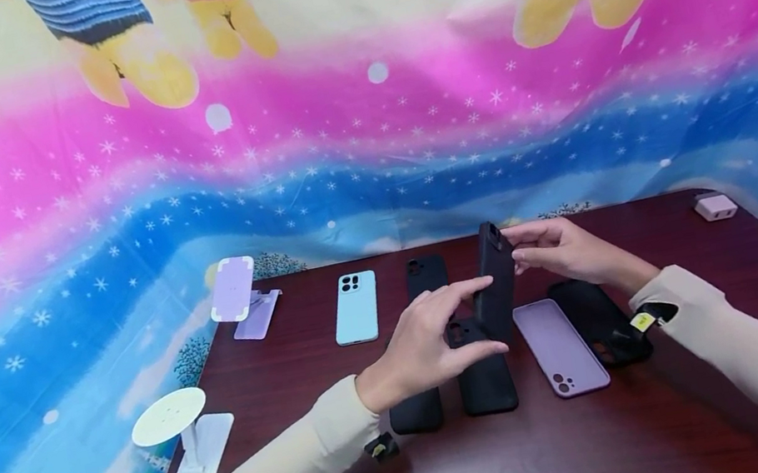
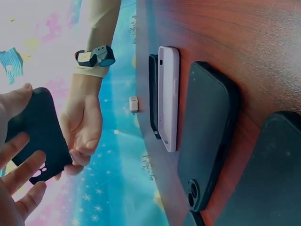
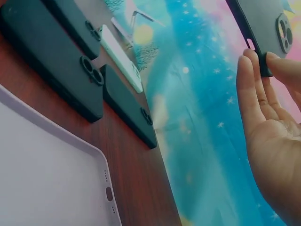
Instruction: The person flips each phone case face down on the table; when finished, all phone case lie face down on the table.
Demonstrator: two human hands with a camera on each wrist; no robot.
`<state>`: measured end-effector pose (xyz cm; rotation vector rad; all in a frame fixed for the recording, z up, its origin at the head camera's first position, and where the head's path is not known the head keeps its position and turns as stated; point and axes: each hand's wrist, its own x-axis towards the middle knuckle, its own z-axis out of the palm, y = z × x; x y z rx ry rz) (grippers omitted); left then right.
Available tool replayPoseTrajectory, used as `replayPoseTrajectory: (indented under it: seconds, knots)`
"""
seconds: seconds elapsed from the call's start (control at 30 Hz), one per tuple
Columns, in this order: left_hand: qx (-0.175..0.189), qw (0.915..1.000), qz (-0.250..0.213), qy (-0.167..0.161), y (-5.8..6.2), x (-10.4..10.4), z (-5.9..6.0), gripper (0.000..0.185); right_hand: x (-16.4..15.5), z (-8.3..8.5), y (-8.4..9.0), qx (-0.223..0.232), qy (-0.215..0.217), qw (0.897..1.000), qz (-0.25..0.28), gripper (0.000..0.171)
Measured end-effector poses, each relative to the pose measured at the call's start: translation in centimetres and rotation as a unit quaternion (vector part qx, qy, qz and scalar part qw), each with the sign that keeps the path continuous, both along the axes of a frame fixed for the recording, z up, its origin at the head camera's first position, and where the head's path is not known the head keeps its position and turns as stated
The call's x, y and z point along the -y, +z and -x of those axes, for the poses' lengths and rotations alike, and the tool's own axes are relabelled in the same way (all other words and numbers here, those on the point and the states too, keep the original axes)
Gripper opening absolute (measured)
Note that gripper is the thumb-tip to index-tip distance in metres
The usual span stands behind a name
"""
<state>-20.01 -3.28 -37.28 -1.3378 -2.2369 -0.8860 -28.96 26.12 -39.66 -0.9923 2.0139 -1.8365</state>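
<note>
Both hands hold one black phone case (image 1: pixel 494 277) upright above the dark wooden table (image 1: pixel 705 272). My left hand (image 1: pixel 487 319) pinches its lower part between thumb and fingers. My right hand (image 1: pixel 515 256) pinches its top end, near the camera cutout. In the left wrist view the held case (image 2: pixel 42 127) lies between my left hand (image 2: pixel 22 136) and my right hand (image 2: pixel 82 141). In the right wrist view the fingertips of my right hand (image 3: pixel 265 61) sit on the edge of the case (image 3: pixel 263 21).
Flat on the table lie a lilac case (image 1: pixel 560 346), a light blue case (image 1: pixel 356 306) and several black cases (image 1: pixel 486 382). A lilac stand (image 1: pixel 237 295) and a white stand (image 1: pixel 182 440) are at the left, and a white charger (image 1: pixel 715 207) at the far right corner.
</note>
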Motion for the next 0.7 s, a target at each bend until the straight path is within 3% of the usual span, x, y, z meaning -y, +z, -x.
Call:
replayPoseTrajectory:
  seconds: [0.17, 0.43, 0.7]
  knots:
    - [0.06, 0.9978, -0.018, 0.021, -0.4, 0.1, 0.3, 0.082, -0.6, 0.4, -0.2, 0.049, 0.007, 0.997, 0.066, 0.047]
    - [0.033, 0.9962, 0.038, 0.071, -0.9, 0.4, 0.6, 0.084, -0.6, 1.0, -0.7, 0.047, -0.015, 0.992, 0.118, 0.043]
    - [0.108, 0.9875, 0.089, 0.073, -1.3, -0.2, 1.3, 0.078, -0.3, 1.8, -0.3, 0.024, -0.123, 0.991, 0.044, 0.045]
